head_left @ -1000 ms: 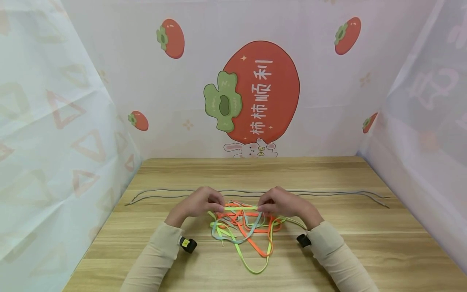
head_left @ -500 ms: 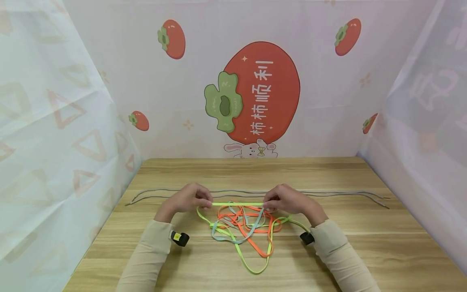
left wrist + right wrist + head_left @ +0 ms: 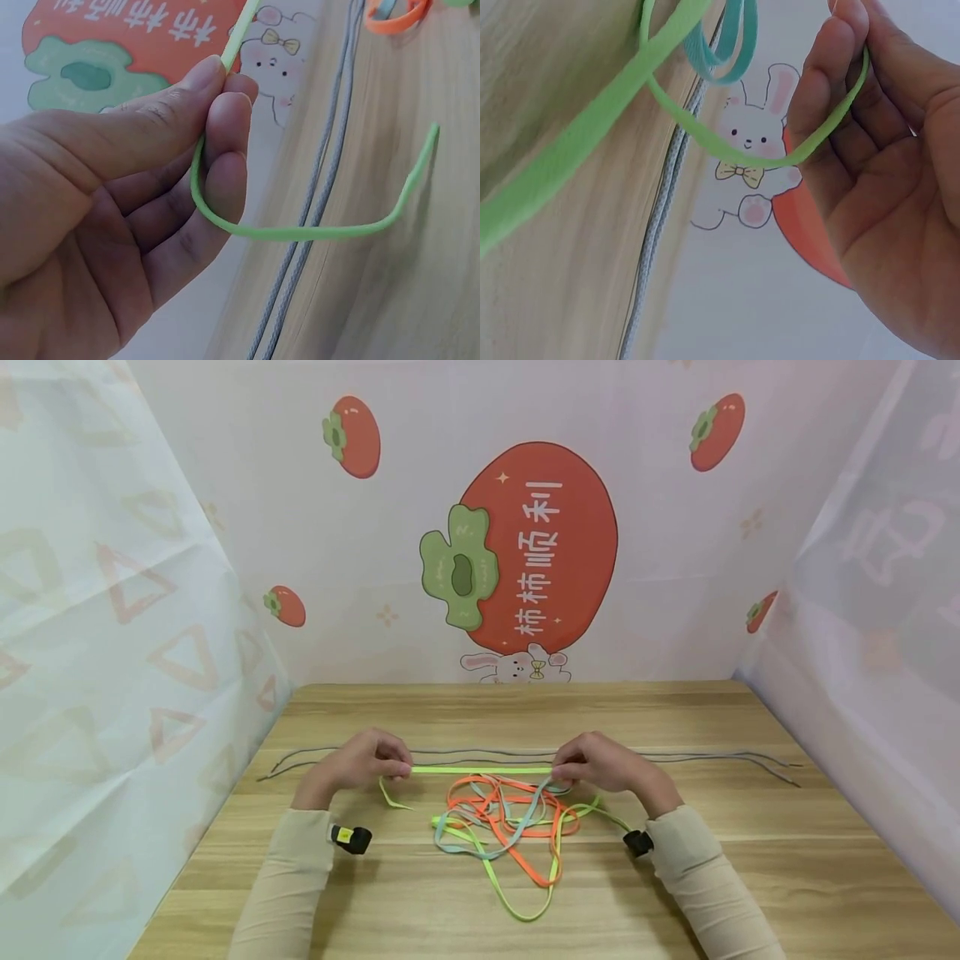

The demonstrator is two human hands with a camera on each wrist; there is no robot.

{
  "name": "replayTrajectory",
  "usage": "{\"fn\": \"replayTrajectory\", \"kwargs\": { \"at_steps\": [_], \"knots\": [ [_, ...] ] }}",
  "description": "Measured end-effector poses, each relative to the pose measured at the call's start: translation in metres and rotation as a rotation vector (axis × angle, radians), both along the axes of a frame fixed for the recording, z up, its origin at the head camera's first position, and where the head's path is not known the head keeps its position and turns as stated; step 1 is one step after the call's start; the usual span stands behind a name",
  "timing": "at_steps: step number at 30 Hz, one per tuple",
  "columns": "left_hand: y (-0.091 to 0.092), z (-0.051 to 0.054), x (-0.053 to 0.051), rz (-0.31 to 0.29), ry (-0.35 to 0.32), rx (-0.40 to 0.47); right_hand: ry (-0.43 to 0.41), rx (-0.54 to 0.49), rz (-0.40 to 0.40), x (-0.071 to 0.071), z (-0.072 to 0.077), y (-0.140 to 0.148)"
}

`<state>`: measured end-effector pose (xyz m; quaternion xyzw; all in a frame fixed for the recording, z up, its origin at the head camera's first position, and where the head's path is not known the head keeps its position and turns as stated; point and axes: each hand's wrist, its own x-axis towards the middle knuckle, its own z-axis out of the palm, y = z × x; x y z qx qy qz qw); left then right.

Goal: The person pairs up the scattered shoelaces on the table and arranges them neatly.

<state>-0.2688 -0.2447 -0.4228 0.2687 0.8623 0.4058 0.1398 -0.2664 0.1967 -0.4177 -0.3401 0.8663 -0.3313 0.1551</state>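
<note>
A flat lime-green shoelace (image 3: 480,770) is stretched level between my two hands, above a tangle. My left hand (image 3: 363,762) pinches it between thumb and index finger; in the left wrist view a short tail of the lace (image 3: 300,233) hangs from those fingers. At the other end my right hand (image 3: 600,764) grips the same lace, and more of it (image 3: 780,161) loops down past the palm. Under the hands lie an orange shoelace (image 3: 536,872) and a light blue shoelace (image 3: 468,853), tangled with lime-green lengths. Whether the light blue one touches my right fingers I cannot tell.
Two grey cords (image 3: 480,752) run side by side across the wooden table (image 3: 420,910), behind the tangle. Printed white sheets stand at the back (image 3: 375,543) and along both sides.
My left hand has moved left and slightly away, my right hand a little right. The lime-green stretch between them has grown longer, and its left tail has come free of the tangle.
</note>
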Motion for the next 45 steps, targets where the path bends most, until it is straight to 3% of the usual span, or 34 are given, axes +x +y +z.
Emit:
{"fn": "replayTrajectory", "kwargs": {
  "at_steps": [16, 26, 45],
  "knots": [
    [-0.034, -0.007, -0.002, 0.053, -0.030, 0.005, -0.037, -0.024, -0.056, -0.010, -0.008, 0.021],
    [-0.043, -0.008, -0.007, 0.082, -0.024, -0.002, -0.047, -0.001, -0.131, -0.018, -0.013, 0.038],
    [-0.058, -0.015, -0.002, 0.147, -0.083, 0.028, -0.088, 0.025, -0.220, -0.022, -0.020, 0.067]
  ]
}}
